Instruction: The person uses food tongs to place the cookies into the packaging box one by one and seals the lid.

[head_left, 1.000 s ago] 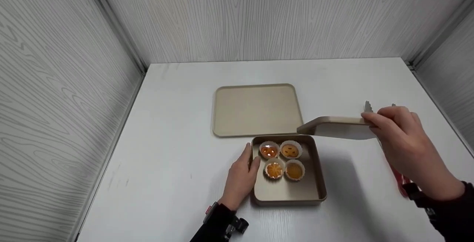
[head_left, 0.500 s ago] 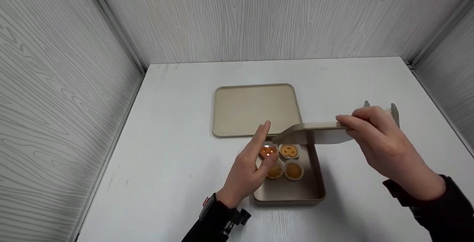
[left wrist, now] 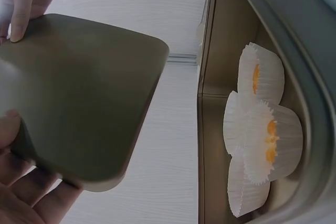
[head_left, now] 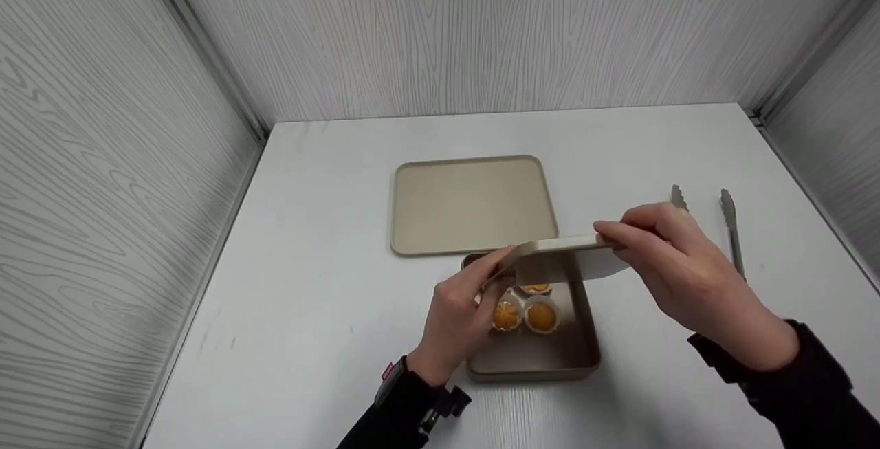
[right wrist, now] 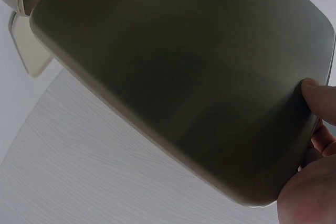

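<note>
Both hands hold a shallow beige lid (head_left: 567, 244) with rounded corners, tilted above the square metal tin (head_left: 533, 363). My right hand (head_left: 694, 284) pinches its right edge, the thumb (right wrist: 320, 100) lying on the dark face in the right wrist view. At the opposite edge my left hand (head_left: 454, 322) grips the lid between thumb and fingers. Inside the tin stand several small cakes (head_left: 542, 316) with orange tops in white fluted paper cups (left wrist: 278, 145). The lid and left hand hide some of them in the head view.
A flat beige tray (head_left: 474, 205) lies just behind the tin on the white table (head_left: 309, 284). Metal tongs (head_left: 732, 229) lie at the right, partly behind the right hand. Wood-grain panels (head_left: 440, 36) close off the back and both sides.
The right hand has brought the lid leftward over the tin. My left hand has let go of the tin's left side, risen, and taken hold of the lid's left edge.
</note>
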{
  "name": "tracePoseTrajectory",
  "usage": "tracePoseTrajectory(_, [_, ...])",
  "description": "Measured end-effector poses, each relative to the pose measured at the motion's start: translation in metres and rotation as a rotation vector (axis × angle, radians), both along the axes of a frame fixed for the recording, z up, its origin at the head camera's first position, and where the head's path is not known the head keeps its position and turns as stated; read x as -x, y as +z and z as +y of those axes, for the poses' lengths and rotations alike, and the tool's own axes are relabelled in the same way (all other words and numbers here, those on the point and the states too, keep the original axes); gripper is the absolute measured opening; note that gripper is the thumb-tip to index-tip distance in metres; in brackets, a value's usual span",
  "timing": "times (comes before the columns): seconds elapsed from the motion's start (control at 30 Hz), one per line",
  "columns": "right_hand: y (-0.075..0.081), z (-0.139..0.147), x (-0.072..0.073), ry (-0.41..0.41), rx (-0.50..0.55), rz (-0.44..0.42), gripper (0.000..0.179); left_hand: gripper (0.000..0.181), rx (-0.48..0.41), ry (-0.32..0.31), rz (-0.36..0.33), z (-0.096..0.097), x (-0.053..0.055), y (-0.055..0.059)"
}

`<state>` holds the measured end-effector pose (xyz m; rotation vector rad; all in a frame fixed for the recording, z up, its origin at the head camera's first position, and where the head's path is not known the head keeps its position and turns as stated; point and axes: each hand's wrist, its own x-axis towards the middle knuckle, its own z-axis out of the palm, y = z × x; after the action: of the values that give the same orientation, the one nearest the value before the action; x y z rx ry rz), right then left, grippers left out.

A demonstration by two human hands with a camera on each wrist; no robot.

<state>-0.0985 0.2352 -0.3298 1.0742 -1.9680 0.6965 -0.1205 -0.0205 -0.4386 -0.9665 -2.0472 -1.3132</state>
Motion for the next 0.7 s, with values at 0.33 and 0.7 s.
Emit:
tracePoseTrajectory(0.33, [-0.003,0.003,0.005,-0.085,0.165,-0.069,0.041,0.042,-0.055,0.012,0.169,-0.002,-0.002,-0.001])
tracePoseTrajectory(0.7, [-0.033,0.023,0.009,-0.058,0.388,-0.514,0.061,0.038,-0.204,-0.055,0.147,-0.008,-0.003,0.002])
